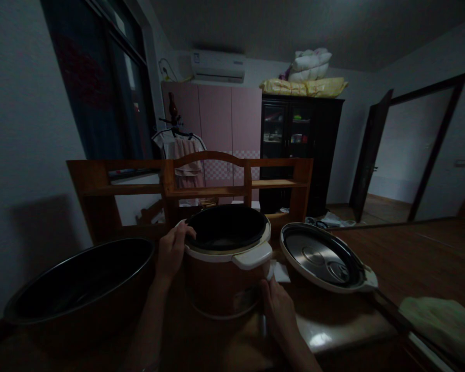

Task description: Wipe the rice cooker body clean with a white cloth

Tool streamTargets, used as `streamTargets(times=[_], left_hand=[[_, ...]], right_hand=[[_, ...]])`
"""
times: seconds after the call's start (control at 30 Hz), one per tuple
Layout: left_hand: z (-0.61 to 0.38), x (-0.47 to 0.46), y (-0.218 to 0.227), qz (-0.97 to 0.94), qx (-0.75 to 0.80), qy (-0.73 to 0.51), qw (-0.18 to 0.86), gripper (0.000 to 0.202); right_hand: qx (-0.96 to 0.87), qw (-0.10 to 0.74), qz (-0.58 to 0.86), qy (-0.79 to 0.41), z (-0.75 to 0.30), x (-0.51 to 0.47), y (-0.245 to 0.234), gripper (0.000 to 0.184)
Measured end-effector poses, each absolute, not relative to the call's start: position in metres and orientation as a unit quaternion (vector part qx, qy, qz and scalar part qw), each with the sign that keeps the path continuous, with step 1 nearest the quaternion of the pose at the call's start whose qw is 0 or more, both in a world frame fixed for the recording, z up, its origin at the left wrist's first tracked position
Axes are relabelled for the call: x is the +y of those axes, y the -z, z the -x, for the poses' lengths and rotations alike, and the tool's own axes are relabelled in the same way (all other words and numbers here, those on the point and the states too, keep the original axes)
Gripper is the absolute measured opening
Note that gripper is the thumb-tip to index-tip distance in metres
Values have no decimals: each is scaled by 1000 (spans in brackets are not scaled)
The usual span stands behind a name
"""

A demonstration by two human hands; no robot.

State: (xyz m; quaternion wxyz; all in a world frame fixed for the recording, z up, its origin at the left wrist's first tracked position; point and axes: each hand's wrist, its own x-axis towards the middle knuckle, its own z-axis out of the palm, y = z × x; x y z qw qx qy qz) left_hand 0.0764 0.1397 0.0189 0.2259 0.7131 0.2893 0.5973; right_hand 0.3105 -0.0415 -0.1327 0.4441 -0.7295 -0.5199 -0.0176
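A brown rice cooker (225, 279) with a white rim and a dark inner pot stands open on the wooden table (333, 330). My left hand (172, 250) grips the cooker's rim on its left side, fingers curled over the edge. My right hand (277, 302) presses against the cooker's lower right side, below the white handle, fingers closed against the body. The cooker's lid (325, 258) lies upside down on the table to the right, apart from both hands.
A large dark metal basin (81, 279) sits at the left. A wooden shelf rack (201, 188) stands behind the cooker. A pale cloth (437, 318) lies at the right edge. Cabinets and an open doorway are in the dim room behind.
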Motion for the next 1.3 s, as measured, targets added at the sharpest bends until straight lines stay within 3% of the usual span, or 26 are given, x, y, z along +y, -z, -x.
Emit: streamTargets(times=[0.2, 0.37, 0.67, 0.97, 1.3], left_hand=[[-76, 139, -20, -717, 288, -596, 218, 46], [-76, 136, -22, -721, 290, -592, 215, 46], [-77, 139, -21, -718, 288, -596, 215, 47], [-77, 138, -22, -713, 290, -598, 222, 47], [-77, 137, -22, -713, 300, -594, 221, 48]], right_hand=[[-525, 515, 678, -10, -307, -45, 128, 57], [-534, 548, 642, -44, -300, -45, 126, 64], [-546, 502, 669, -42, -304, -42, 131, 56], [-544, 414, 730, 22, -314, -35, 148, 73], [-585, 487, 649, 12, -309, -39, 145, 72]])
